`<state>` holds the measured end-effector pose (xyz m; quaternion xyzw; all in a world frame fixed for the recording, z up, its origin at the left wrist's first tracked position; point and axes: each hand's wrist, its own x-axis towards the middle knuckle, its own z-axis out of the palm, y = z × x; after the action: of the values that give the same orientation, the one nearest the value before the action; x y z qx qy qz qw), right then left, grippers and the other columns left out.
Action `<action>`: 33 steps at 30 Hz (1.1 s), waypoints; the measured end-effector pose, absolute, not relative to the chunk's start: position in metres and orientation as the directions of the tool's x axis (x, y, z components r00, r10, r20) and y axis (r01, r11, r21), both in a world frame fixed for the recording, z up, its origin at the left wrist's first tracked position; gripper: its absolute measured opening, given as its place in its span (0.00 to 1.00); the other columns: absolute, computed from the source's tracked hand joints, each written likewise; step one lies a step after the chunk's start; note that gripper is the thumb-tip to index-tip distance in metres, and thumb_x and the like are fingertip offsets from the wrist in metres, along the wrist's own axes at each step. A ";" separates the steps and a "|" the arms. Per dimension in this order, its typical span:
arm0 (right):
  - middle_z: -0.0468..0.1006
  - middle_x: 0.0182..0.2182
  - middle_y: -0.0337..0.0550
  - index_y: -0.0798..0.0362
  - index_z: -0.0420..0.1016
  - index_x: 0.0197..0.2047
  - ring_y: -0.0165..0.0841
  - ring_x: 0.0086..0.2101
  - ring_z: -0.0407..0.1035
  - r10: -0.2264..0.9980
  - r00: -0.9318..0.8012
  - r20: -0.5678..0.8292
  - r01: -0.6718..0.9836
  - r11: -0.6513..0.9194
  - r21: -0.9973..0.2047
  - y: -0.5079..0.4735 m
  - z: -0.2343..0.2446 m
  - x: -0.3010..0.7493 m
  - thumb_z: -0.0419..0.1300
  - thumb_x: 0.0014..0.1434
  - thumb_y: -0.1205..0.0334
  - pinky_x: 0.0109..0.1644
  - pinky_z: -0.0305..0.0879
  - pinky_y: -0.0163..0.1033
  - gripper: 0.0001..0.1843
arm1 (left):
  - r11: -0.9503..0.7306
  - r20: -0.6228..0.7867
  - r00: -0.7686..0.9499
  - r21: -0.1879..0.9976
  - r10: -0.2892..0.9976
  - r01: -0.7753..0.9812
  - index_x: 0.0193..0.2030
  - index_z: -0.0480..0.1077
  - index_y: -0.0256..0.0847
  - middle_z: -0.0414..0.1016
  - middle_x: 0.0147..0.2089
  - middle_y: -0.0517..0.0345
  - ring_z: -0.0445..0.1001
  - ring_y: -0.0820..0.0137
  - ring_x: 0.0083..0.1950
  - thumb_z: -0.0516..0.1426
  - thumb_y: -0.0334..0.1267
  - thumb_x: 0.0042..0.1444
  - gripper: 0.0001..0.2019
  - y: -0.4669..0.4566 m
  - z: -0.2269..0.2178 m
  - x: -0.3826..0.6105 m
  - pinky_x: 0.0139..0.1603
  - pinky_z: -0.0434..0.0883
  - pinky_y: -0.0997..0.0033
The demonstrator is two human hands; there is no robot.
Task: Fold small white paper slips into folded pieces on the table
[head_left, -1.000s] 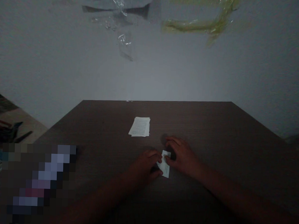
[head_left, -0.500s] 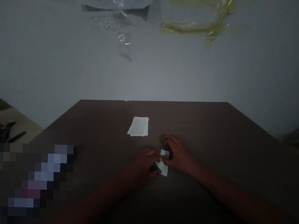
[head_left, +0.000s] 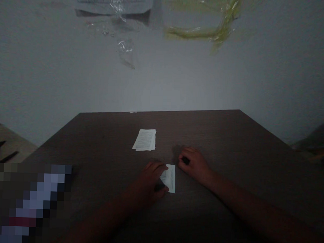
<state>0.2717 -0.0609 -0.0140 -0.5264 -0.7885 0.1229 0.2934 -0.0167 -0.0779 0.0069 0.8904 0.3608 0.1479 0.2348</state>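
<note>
Two bare hands rest on a dark wooden table. Furthest left of the things in play, a small stack of printed paper sheets lies flat, at about 11 o'clock from the work and well apart from both hands. The left hand comes in from 7 o'clock; its fingers lie close together over the left half of a folded printed paper slip, thumb tucked against the slip's near edge, pinning it to the table near the middle. At 2 o'clock from the slip, just beside its far corner, the right hand sits with fingers curled inward, holding nothing; whether it touches the slip cannot be told.
</note>
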 end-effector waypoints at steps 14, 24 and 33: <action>0.86 0.61 0.54 0.49 0.86 0.61 0.53 0.63 0.75 0.887 -0.392 0.245 0.762 0.463 -0.453 -0.085 -0.006 0.256 0.68 0.69 0.67 0.70 0.70 0.61 0.18 | -0.587 0.036 0.706 0.585 0.708 0.559 0.83 0.68 0.48 0.76 0.84 0.42 0.75 0.47 0.84 0.65 0.27 0.65 0.40 -0.079 0.011 -0.027 0.85 0.74 0.41; 0.88 0.60 0.51 0.46 0.87 0.54 0.52 0.63 0.78 0.891 -0.386 0.240 0.709 0.453 -0.540 -0.091 -0.008 0.250 0.74 0.69 0.65 0.71 0.71 0.63 0.11 | -0.580 0.043 0.675 0.554 0.736 0.597 0.84 0.67 0.52 0.72 0.87 0.40 0.72 0.43 0.87 0.72 0.33 0.63 0.43 -0.071 -0.006 -0.029 0.85 0.74 0.35; 0.87 0.43 0.40 0.45 0.80 0.48 0.41 0.45 0.82 0.953 -0.246 0.175 0.560 0.287 -0.777 -0.089 -0.004 0.252 0.66 0.61 0.73 0.51 0.78 0.46 0.15 | -0.588 0.094 0.660 0.560 0.745 0.584 0.84 0.67 0.51 0.72 0.85 0.41 0.72 0.43 0.86 0.73 0.35 0.68 0.41 -0.071 -0.012 -0.029 0.85 0.74 0.32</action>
<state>0.2520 -0.0886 -0.0037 -0.5177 -0.7308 0.2978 0.3304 -0.0286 -0.0708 -0.0122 0.8762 0.3792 0.1614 0.2497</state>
